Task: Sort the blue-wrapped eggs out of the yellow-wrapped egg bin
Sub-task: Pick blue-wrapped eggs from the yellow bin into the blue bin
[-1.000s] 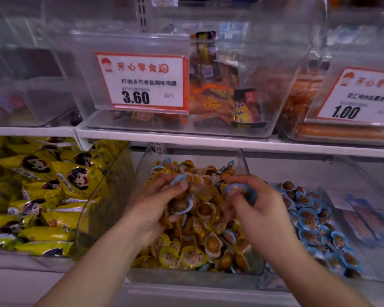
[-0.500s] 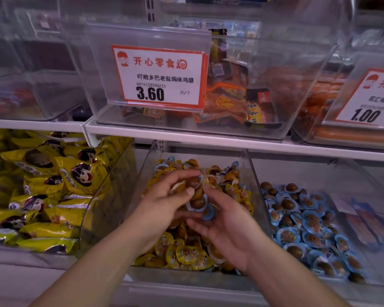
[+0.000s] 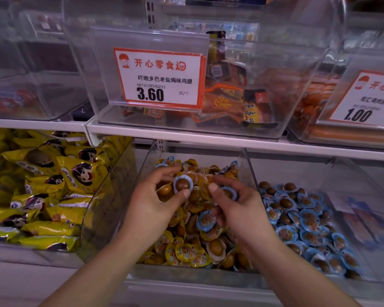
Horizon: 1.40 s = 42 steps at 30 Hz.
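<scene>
pinching one blue-wrapped egg point(image 3: 183, 184) at frame centre, left hand point(image 3: 151, 201) fingers curl; right hand point(image 3: 237, 209) fingers grip blue-wrapped eggs point(image 3: 227, 193) above the yellow-wrapped egg bin point(image 3: 252, 171).

The middle bin point(image 3: 249, 171) is showing clear, glossy plastic walls. The yellow-wrapped eggs point(image 3: 186, 253) and blue-wrapped eggs point(image 3: 308, 220) are glinting in shiny plastic film. At left, the yellow snack bags point(image 3: 53, 173) are looking like crinkled glossy foil. The price card point(image 3: 160, 78) is appearing as matt paper behind clear plastic.
</scene>
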Motion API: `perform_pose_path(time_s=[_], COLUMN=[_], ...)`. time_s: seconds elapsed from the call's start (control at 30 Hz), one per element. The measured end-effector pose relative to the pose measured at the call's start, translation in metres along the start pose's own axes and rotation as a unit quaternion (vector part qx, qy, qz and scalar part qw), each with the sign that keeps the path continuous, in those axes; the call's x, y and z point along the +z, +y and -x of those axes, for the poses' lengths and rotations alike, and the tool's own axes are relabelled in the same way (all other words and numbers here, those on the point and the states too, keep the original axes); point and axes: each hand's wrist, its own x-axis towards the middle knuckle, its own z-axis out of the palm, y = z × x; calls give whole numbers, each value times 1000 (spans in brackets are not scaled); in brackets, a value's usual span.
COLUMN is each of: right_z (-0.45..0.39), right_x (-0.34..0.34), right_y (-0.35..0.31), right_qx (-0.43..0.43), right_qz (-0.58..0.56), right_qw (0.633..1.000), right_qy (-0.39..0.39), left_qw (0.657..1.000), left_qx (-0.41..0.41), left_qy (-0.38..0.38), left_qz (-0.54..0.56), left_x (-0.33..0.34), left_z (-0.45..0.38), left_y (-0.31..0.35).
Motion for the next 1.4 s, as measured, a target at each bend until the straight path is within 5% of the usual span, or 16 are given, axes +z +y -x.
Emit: perform_pose_path(time_s=[0.17, 0.27, 0.33, 0.4, 0.47, 0.7, 0.83, 0.93, 1.0, 1.13, 1.27, 1.4], right_z=[1, 5, 4, 4, 7, 0, -19, -41, -58, -65, -40, -3], right_x=[-3, 0, -3, -11, -18, -83, -132, -144, -149, -150, -128, -97], right_y=[3, -5, -16, -19, -19, -24, 2, 14, 12, 8, 1, -16], right_qx=[-105, 32, 142, 157, 105, -28, 56, 116, 109, 39, -80, -144], right_qz=[264, 13, -202, -265, -215, -147, -40, -132, -160, 49, 55, 60], right_qw=[959, 999, 964, 938, 956, 989, 995, 979, 978, 992, 981, 988], right_qy=[-9, -39, -100, -160, -171, -7, 66, 101, 81, 113, 168, 9], left_qw=[990, 986, 985, 985, 984, 961, 898, 890, 899, 922, 986, 991], left_qx=[73, 109, 136, 153, 158, 156, 198, 187, 169, 163, 106, 128], left_qy=[3, 16, 8, -9, -40, -144, -205, -212, -216, -199, -72, -3], left_qz=[-119, -125, -105, -82, -69, -178, -335, -358, -342, -289, -108, 41], left_x=[-1, 0, 4, 11, 17, 35, 44, 49, 50, 46, 42, 49], left_z=[4, 6, 9, 12, 13, 13, 14, 11, 8, 5, 6, 15], left_y=[4, 10, 15, 21, 27, 9, -5, -8, -8, -12, -4, 32])
